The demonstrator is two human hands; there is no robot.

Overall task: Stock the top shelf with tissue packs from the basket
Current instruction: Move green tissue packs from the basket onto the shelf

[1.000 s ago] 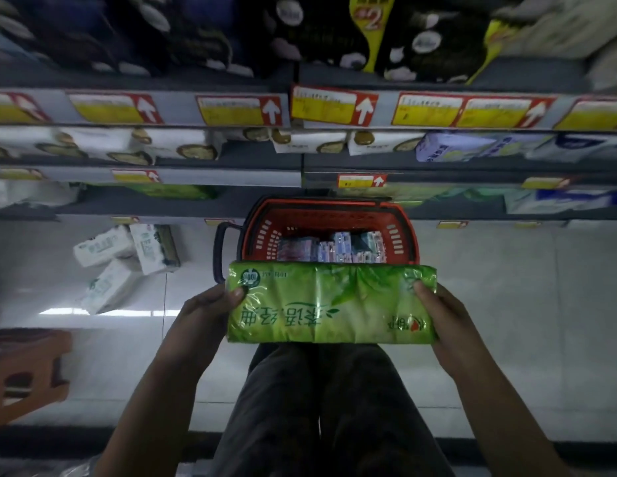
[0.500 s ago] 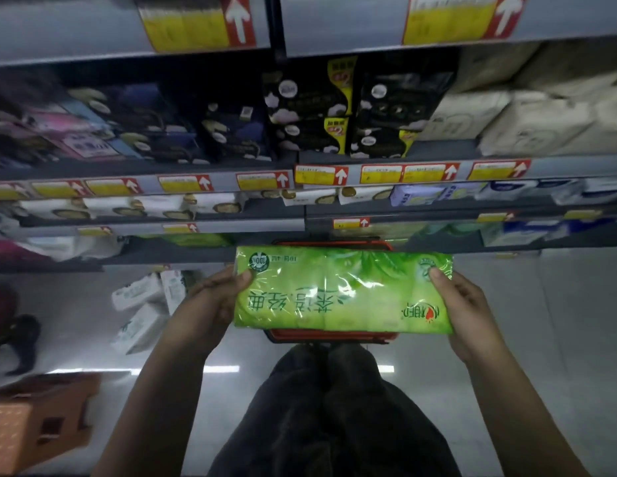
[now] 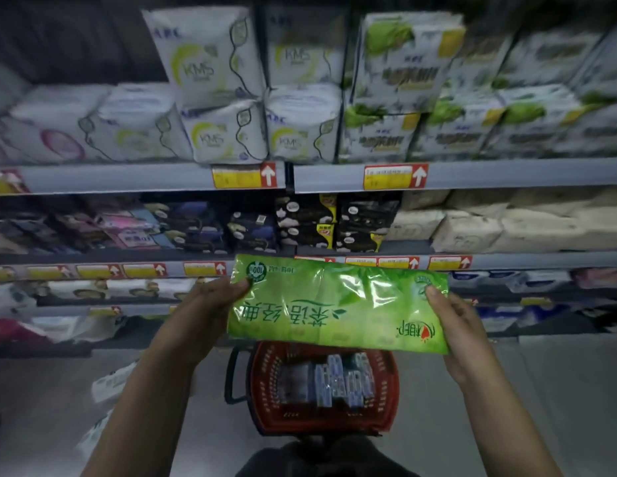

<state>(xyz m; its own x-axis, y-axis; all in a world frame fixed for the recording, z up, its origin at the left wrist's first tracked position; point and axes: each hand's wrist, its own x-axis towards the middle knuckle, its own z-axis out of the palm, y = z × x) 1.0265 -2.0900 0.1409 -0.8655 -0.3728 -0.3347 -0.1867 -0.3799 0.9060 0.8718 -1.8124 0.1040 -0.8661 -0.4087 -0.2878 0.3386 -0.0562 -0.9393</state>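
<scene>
**Green pack held before the shelves**

Stocked store shelves (image 3: 472, 175) fill the background. Both hands, left hand (image 3: 200, 315) and right hand (image 3: 462, 325), grip the green tissue pack (image 3: 338, 304) by its ends, fingers (image 3: 434, 292) pinching it, above the red basket (image 3: 265, 383) on the floor.

The white packs on the upper shelf carry the letters "KMS" (image 3: 199, 71), and "ABC" stands above it on one pack. The green tissue pack (image 3: 338, 304) shows, upside down, a round badge with "100". The price labels (image 3: 244, 176) are too blurred to read.
</scene>
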